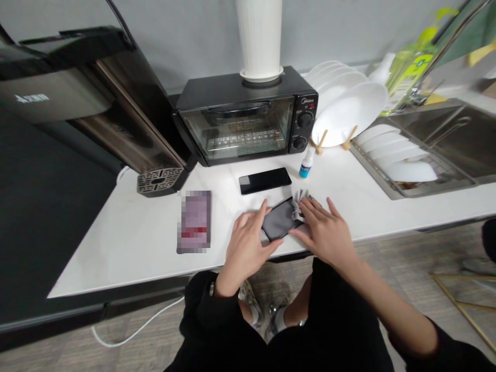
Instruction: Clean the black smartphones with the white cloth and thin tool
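A dark grey phone (278, 219) lies at a slant near the counter's front edge. My left hand (248, 240) grips its left end, with the thumb and fingers along opposite edges. On the right end of the phone, my right hand (325, 227) presses a crumpled grey cloth (299, 204) under its fingers. The right thumb rests by the phone's near edge, and the hand covers that end. Just behind, a second black phone (265, 181) lies flat. To its right stands a small white spray bottle (306, 164) with a blue label.
A blurred purple rectangular item (196, 221) lies left of my hands. Behind are a toaster oven (248, 129) with a white container (260, 39) on top and a tall dark appliance (127, 113). White plates (349, 111) and a sink (449, 129) stand at the right.
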Available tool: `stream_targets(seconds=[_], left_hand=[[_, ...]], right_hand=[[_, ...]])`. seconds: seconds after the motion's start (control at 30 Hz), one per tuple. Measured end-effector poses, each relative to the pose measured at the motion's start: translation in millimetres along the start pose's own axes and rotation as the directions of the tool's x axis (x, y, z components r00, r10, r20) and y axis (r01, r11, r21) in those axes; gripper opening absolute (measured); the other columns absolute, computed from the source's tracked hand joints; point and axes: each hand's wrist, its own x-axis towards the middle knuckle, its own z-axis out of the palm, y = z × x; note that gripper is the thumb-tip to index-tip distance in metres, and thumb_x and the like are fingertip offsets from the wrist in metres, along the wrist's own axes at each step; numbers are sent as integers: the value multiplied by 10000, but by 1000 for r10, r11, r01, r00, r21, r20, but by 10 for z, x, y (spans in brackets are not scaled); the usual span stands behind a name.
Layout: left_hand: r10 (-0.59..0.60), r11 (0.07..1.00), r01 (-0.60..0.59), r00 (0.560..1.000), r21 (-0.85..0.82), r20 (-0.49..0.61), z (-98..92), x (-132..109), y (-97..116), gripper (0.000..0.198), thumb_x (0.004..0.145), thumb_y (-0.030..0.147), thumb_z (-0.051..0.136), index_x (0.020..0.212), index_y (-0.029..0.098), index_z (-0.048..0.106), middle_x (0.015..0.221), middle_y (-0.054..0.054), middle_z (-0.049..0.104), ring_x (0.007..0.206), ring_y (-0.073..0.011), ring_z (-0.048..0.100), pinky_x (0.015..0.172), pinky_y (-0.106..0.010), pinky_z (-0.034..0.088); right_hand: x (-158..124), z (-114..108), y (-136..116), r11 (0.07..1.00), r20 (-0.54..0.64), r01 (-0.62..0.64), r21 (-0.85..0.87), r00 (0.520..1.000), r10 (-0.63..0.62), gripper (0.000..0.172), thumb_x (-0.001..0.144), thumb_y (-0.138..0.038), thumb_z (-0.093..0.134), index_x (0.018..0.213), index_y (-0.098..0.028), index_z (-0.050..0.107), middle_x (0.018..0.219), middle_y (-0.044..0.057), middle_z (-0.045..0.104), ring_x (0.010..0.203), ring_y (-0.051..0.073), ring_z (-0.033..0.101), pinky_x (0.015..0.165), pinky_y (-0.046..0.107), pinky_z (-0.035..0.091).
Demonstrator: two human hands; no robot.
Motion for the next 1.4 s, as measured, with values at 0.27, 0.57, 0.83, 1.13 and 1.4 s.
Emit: stream_targets(seconds=[0.27, 0.57, 0.83, 1.13, 1.4], left_hand=[[-52, 999, 52, 999, -3, 1, 5, -32, 1, 1098, 855, 201, 764, 1713, 297, 87, 1527, -71, 604, 1307, -304, 529, 1146, -473, 440], [-15, 1000, 15, 1000, 22, -1, 19, 1, -1, 1006, 903, 309, 765, 1704, 301, 157, 1527, -67, 612, 1322, -308, 524, 1177, -492, 404], [-58, 998, 58, 998, 8, 9, 12, -17, 0, 1081, 876, 317, 800, 1712, 297, 115, 1501, -80, 622, 1307, -315, 533, 1149, -485, 431], [-20, 999, 20, 1000, 31, -4, 35, -9, -32, 1037, 899, 271, 758, 1715, 278, 117, 1465, -95, 645, 1254, -306, 558, 1114, -465, 461], [-8, 1000, 9, 1000, 29, -9, 18, -11, 15, 1090, 886, 391, 818, 1707, 338, 103, 1558, -48, 591, 1306, -313, 527, 1178, -505, 398]], right_hand=[[-89, 38, -466, 951, 87, 192, 243, 972, -218, 751, 1012, -726, 492, 1415, -108, 634, 1438, 175, 681, 1377, 312, 627, 1224, 556, 416], [75, 91, -248, 998, 8, 38, 39, 999, -39, 768, 1015, -694, 516, 1416, -48, 625, 1453, 238, 651, 1413, 398, 579, 1216, 621, 385], [-123, -50, -235, 977, 81, 142, 161, 984, -156, 649, 1038, -646, 523, 1434, -144, 632, 1426, 158, 693, 1370, 327, 630, 1261, 622, 316], [69, 179, -548, 978, 24, 117, 174, 992, -123, 771, 1001, -706, 535, 1365, -39, 663, 1399, 224, 695, 1373, 347, 621, 1204, 522, 436], [3, -40, 64, 999, 14, 23, 23, 1000, -24, 616, 1091, -610, 407, 1407, -136, 643, 1423, 157, 694, 1341, 349, 650, 1229, 660, 330]])
